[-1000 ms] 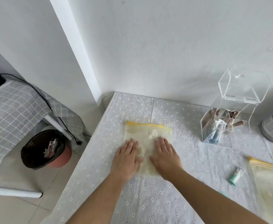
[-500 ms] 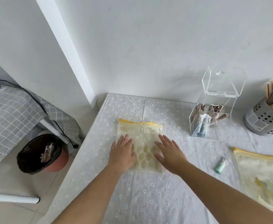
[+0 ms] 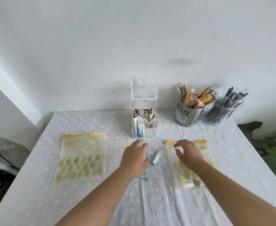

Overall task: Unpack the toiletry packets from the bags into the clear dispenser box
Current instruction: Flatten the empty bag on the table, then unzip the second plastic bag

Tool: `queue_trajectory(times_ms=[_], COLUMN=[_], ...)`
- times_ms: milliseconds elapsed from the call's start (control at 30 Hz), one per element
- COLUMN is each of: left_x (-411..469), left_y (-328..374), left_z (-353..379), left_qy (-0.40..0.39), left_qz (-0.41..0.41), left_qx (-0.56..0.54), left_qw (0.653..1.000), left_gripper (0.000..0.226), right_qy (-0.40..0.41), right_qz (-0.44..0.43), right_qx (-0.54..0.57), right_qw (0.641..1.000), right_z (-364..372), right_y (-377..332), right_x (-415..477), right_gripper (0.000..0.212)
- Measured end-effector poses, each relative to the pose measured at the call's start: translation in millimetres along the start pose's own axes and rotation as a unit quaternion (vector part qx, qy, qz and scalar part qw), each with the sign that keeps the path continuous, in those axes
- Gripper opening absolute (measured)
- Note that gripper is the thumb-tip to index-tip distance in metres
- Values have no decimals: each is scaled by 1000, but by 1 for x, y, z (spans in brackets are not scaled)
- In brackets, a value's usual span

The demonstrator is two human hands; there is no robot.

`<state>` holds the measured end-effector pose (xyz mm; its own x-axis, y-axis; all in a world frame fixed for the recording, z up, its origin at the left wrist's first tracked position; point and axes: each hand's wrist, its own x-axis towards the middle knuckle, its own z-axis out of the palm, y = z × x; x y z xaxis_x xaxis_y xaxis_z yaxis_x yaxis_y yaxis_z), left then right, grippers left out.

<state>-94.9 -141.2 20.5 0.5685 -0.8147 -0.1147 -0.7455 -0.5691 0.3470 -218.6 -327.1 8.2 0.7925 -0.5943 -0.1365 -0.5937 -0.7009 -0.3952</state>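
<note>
The clear dispenser box stands at the back middle of the table with its lid raised and several packets inside. A flat, empty zip bag with a yellow seal lies to the left. A second zip bag lies to the right, with some items in its near end. My right hand hovers over that bag, fingers loosely curled, holding nothing. My left hand is spread above the cloth beside a small green tube. Another small packet pokes out from under my left wrist.
A perforated metal cup of wrapped sticks and a clear cup of dark wrapped items stand at the back right. A green plant is beyond the table's right edge. The white eyelet tablecloth covers the table.
Both hands left the flattened left bag and moved right, toward the green tube and the second bag. The view swung right, bringing the cups and plant into sight.
</note>
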Motion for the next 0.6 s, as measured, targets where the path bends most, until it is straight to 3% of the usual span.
queue_trajectory(times_ms=[133, 300, 433, 533, 600], left_x=[45, 96, 111, 109, 100], left_y=[51, 70, 87, 99, 104], left_z=[31, 60, 72, 73, 68], left_qy=[-66, -121, -79, -42, -26], left_qz=[4, -66, -127, -182, -187], left_qx=[2, -6, -81, -253, -300], left_qw=[998, 990, 985, 949, 935], left_gripper=[63, 70, 55, 43, 27], right_qy=[-58, -125, -119, -101, -97], right_qz=[13, 1, -18, -44, -56], right_qx=[-61, -112, -134, -155, -146], right_qw=[996, 986, 984, 982, 983], right_z=[-17, -10, 2, 2, -9], right_y=[52, 78, 85, 86, 87], right_x=[18, 51, 63, 60, 54], right_gripper=[38, 56, 46, 36, 29])
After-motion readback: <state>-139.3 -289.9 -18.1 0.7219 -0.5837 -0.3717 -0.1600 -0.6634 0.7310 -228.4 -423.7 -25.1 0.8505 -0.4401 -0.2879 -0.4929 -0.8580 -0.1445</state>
